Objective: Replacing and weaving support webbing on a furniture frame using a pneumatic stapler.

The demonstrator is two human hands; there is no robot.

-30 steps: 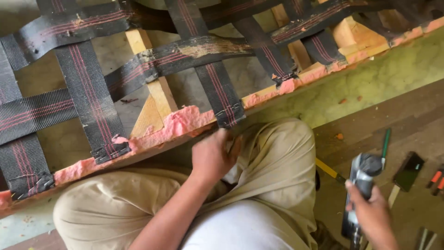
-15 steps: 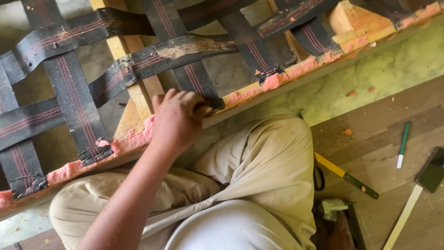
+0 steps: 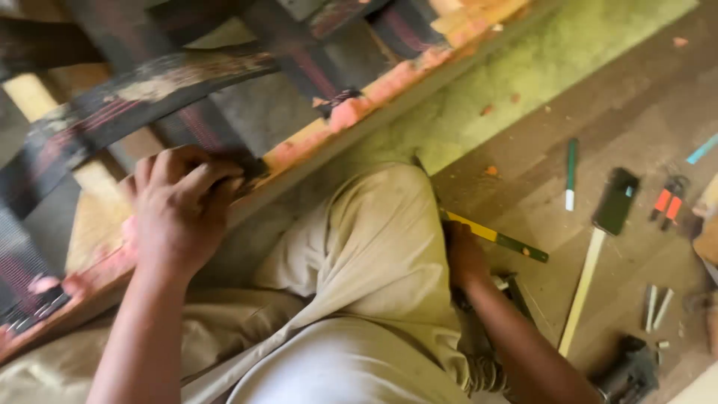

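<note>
On the frame's near rail (image 3: 314, 153), your left hand (image 3: 179, 213) is closed down over the end of a dark webbing strap (image 3: 127, 108), fingers curled and pressing it against the wood; your right hand (image 3: 465, 258) is down on the floor beside your knee, resting on a tool (image 3: 505, 288) whose shape is mostly hidden, and whether it actually grips that tool cannot be told from this view.

As a judgement, the strap could slip back across the rail if the pressing hand eases, since nothing visible pins its end; fingers sit close to the rail edge, so anything driven there blind could catch them; reaching sideways without looking, you could also knock the yellow-and-green level (image 3: 497, 238) lying just beside the right hand.

That strap looks worn; dark woven fabric with reddish stripes, pale dusty patches on its upper face, stretched taut and crossing other straps; it runs from upper left down to the rail, where orange-pink foam (image 3: 374, 93) shows ragged along the edge; a green marker (image 3: 571, 173) lies well apart on the floorboards.
</note>
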